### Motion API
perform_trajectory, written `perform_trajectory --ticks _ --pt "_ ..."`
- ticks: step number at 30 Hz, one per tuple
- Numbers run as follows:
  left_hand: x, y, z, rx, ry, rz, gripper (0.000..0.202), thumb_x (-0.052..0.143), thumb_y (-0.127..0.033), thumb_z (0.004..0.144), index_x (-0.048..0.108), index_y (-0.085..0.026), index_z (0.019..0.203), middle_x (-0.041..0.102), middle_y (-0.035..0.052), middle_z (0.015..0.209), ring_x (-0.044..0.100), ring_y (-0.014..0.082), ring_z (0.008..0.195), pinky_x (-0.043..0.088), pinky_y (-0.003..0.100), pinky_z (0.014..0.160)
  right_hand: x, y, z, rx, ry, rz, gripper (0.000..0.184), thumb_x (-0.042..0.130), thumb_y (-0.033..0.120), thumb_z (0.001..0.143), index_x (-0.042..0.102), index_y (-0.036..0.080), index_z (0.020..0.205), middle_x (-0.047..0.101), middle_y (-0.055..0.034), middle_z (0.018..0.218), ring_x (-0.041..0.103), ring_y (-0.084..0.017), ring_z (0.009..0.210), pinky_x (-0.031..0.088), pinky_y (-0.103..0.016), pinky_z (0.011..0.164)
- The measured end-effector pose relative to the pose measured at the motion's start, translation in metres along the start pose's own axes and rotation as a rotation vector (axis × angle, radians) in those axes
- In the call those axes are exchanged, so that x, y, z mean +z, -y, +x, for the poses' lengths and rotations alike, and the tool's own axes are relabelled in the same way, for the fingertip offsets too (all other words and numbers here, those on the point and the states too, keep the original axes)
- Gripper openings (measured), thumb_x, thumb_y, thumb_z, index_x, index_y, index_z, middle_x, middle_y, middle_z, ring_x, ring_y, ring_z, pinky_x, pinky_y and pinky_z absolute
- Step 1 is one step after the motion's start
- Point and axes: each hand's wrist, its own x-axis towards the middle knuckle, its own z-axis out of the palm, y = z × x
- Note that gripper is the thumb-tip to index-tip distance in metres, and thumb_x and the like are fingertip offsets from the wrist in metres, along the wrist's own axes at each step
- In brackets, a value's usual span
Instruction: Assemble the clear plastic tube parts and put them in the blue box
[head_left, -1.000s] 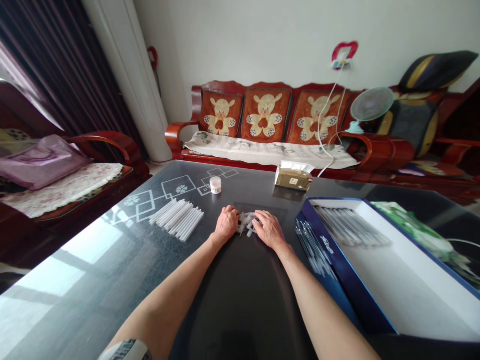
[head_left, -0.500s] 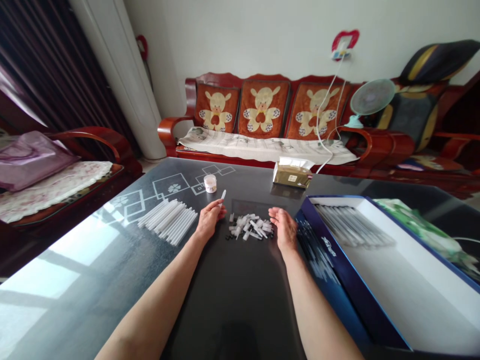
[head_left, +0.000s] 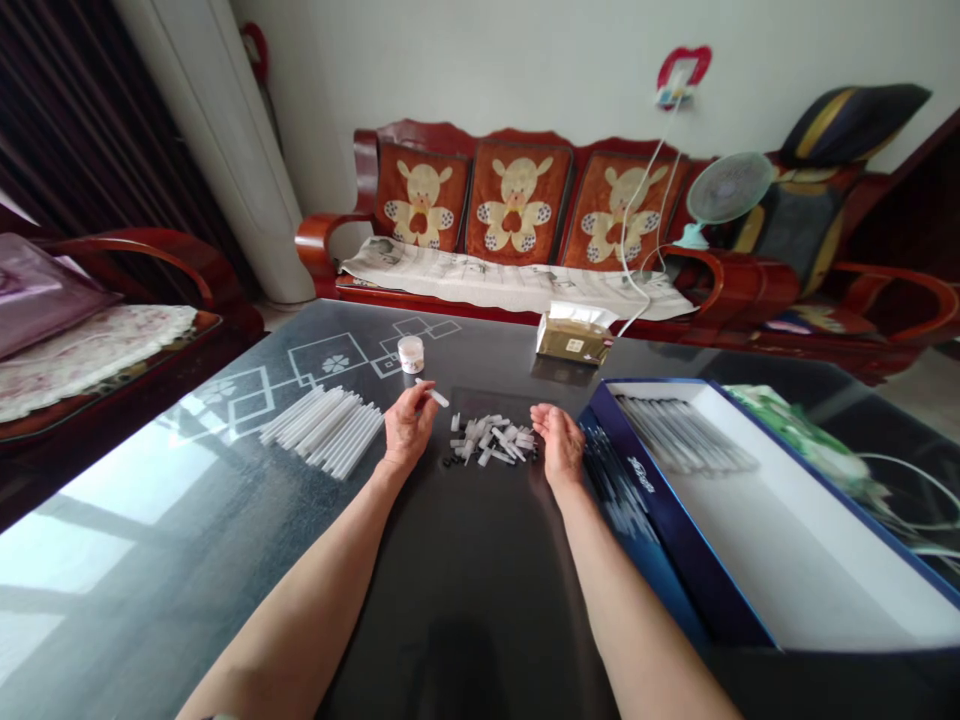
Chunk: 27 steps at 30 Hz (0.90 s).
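Observation:
My left hand [head_left: 409, 428] is closed on a slim white pen barrel [head_left: 436, 397], pinched between thumb and fingers, one end sticking out to the right. To its left lies a neat stack of white pen barrels [head_left: 322, 432] on the dark table. Between my hands is a loose heap of small translucent white caps [head_left: 491, 438], with tiny black pieces [head_left: 450, 461] along its edge. My right hand [head_left: 561, 442] rests at the right side of the heap, fingers extended and slightly curled, with nothing visible in it. Its palm side is partly hidden.
A blue box [head_left: 750, 600] with a white inside holds a row of grey pens [head_left: 686, 435] on the right. A small white tub [head_left: 411, 355] and a tissue box [head_left: 574, 338] stand farther back. Green-and-white packaging [head_left: 802, 440] lies beyond the box.
The barrel in my left hand has swung from pointing upward to pointing right and slightly down. My right hand stays beside the heap. The whole view has shifted slightly.

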Motion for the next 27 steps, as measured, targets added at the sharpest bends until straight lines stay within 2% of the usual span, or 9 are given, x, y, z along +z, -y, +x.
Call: perform_trajectory --ticks 2,4,7,9,14,16,20,25,27 --pt "-0.001 -0.007 -0.002 0.213 -0.043 0.287 0.021 0.058 -0.036 0.085 0.066 -0.02 0.096 0.064 0.0051 0.086 0.061 0.0179 0.084 0.048 0.03 0.08 0.0 0.006 -0.004 -0.042 0.001 -0.091 0.039 0.051 0.051 0.082 0.065 0.015 0.091 0.072 -0.0104 0.091 0.067 -0.019 0.085 0.052 -0.035 0.078" --pt "0.001 -0.015 -0.004 0.371 -0.044 0.407 0.019 0.052 -0.032 0.09 0.064 -0.018 0.097 0.063 0.0086 0.094 0.06 0.0188 0.091 0.048 0.03 0.082 -0.004 0.018 -0.008 -0.143 -0.001 -0.249 0.034 0.049 0.045 0.084 0.065 0.016 0.092 0.072 -0.0098 0.091 0.067 -0.019 0.086 0.052 -0.035 0.08" --pt "0.008 -0.025 -0.006 0.481 0.054 0.403 0.023 0.042 -0.024 0.094 0.058 -0.017 0.109 0.063 0.0097 0.099 0.06 0.0174 0.091 0.049 0.028 0.081 -0.024 0.042 -0.015 -0.385 0.023 -0.652 0.024 0.045 0.028 0.085 0.066 0.017 0.093 0.07 -0.0099 0.095 0.065 -0.02 0.091 0.05 -0.035 0.086" --pt "0.014 -0.028 -0.008 0.499 0.137 0.381 0.03 0.037 -0.021 0.095 0.053 -0.015 0.119 0.063 0.0088 0.093 0.06 0.0172 0.085 0.05 0.028 0.079 -0.042 0.059 -0.021 -0.461 0.07 -0.976 0.025 0.046 0.018 0.083 0.067 0.016 0.095 0.067 -0.0119 0.096 0.063 -0.022 0.092 0.048 -0.036 0.087" --pt "0.022 -0.033 -0.017 0.429 0.297 0.377 0.033 0.041 -0.019 0.091 0.057 -0.017 0.119 0.062 0.0078 0.085 0.059 0.0189 0.082 0.049 0.027 0.076 -0.069 0.08 -0.031 -0.169 0.185 -1.59 0.021 0.055 0.021 0.082 0.067 0.013 0.096 0.061 -0.0172 0.095 0.064 -0.026 0.08 0.048 -0.037 0.072" --pt "0.025 -0.037 -0.025 0.39 0.306 0.339 0.028 0.045 -0.023 0.09 0.061 -0.019 0.113 0.061 0.0074 0.083 0.058 0.0191 0.082 0.048 0.027 0.076 -0.069 0.08 -0.033 -0.096 0.202 -1.674 0.018 0.056 0.024 0.083 0.068 0.014 0.094 0.061 -0.0163 0.096 0.064 -0.024 0.078 0.047 -0.035 0.069" --pt "0.032 -0.044 -0.047 0.372 0.336 0.3 0.023 0.05 -0.034 0.091 0.065 -0.022 0.103 0.06 0.0068 0.079 0.058 0.0181 0.078 0.046 0.026 0.074 -0.059 0.076 -0.032 -0.122 0.207 -1.689 0.016 0.056 0.02 0.083 0.069 0.017 0.092 0.063 -0.0143 0.094 0.064 -0.021 0.076 0.046 -0.032 0.066" --pt "0.035 -0.049 -0.062 0.479 0.458 0.348 0.026 0.048 -0.038 0.093 0.067 -0.022 0.101 0.06 0.0061 0.074 0.058 0.0173 0.071 0.043 0.025 0.068 -0.054 0.074 -0.026 -0.107 0.196 -1.639 0.018 0.053 0.019 0.082 0.07 0.018 0.088 0.065 -0.0135 0.093 0.065 -0.022 0.078 0.045 -0.031 0.066" --pt "0.035 -0.047 -0.061 0.517 0.45 0.398 0.028 0.047 -0.036 0.093 0.066 -0.023 0.108 0.06 0.0059 0.075 0.059 0.0174 0.072 0.043 0.025 0.068 -0.058 0.075 -0.021 -0.087 0.18 -1.614 0.02 0.051 0.019 0.082 0.071 0.018 0.086 0.065 -0.0129 0.09 0.064 -0.022 0.076 0.045 -0.032 0.066"
